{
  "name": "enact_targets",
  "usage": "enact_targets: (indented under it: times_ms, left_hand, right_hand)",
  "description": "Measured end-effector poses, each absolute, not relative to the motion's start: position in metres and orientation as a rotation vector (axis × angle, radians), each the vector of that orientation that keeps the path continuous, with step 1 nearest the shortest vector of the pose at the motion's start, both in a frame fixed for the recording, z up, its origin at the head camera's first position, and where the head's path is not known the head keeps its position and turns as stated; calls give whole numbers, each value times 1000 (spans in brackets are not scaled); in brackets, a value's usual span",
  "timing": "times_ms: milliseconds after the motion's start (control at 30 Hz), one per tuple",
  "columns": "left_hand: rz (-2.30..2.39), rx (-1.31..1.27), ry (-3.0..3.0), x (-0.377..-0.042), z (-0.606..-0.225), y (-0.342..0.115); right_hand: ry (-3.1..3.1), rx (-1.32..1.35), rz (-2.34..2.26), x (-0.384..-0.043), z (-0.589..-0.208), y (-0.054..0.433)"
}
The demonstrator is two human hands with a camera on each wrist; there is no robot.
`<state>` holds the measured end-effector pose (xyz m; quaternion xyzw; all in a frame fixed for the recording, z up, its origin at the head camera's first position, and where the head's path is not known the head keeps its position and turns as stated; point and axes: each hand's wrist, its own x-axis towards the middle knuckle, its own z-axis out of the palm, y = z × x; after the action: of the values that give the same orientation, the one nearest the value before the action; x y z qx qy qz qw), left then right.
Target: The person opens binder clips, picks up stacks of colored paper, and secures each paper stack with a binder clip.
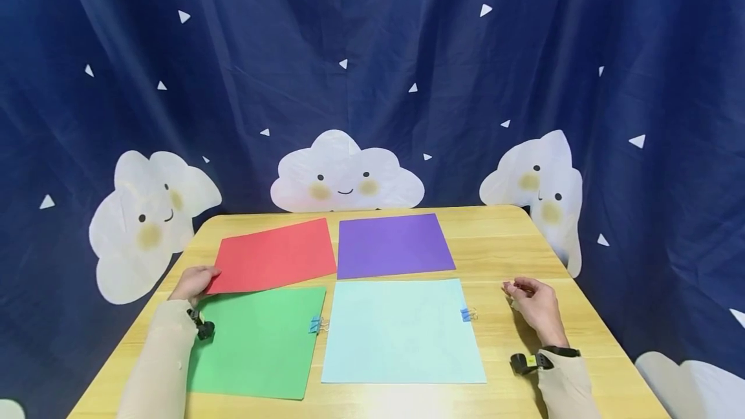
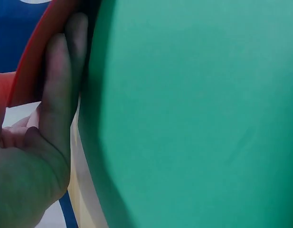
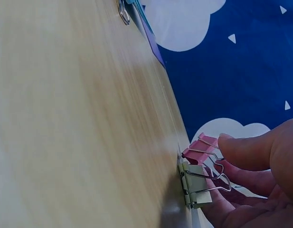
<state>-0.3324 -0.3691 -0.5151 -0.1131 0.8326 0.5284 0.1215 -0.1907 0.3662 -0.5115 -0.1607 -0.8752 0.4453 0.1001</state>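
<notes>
My left hand (image 1: pixel 194 282) pinches the near left corner of the red sheet (image 1: pixel 273 256), thumb on top and fingers beneath. In the left wrist view that edge of the red sheet (image 2: pixel 30 66) is lifted above the green sheet (image 2: pixel 198 114). At the table's right side, my right hand (image 1: pixel 535 302) holds two binder clips. Seen from the right wrist, the pink binder clip (image 3: pixel 201 149) sits at the thumb tip, and the pale yellow-green binder clip (image 3: pixel 195 186) lies just below it against the fingers. The fingers partly hide behind the clips.
A purple sheet (image 1: pixel 392 246) lies at the back of the wooden table (image 1: pixel 500 238). In front of it is a light blue sheet (image 1: pixel 401 335) with a blue binder clip (image 1: pixel 467 314) on its right edge. Another blue clip (image 1: pixel 315 324) grips the green sheet's right edge.
</notes>
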Motion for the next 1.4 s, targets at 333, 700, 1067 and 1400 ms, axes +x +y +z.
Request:
enact_targets:
  times_ms: [333,700,1067,1400]
  left_hand:
    - [1580,-339,2368,-323,-516,-372]
    - [1884,-371,2136,-315,-520,-373]
    - [2080,-406,2007,-307,-519,-370]
    - [2235,-465,1887,-303,-509,-365]
  right_hand:
    - [-2634,-449,1312,-188,-511,366]
    - [-2636,-435,1278,-189,-514,366]
    - [-2605,-470,1299,-189,-513,367]
    - [-2556,-495,1304,-189,-513,365]
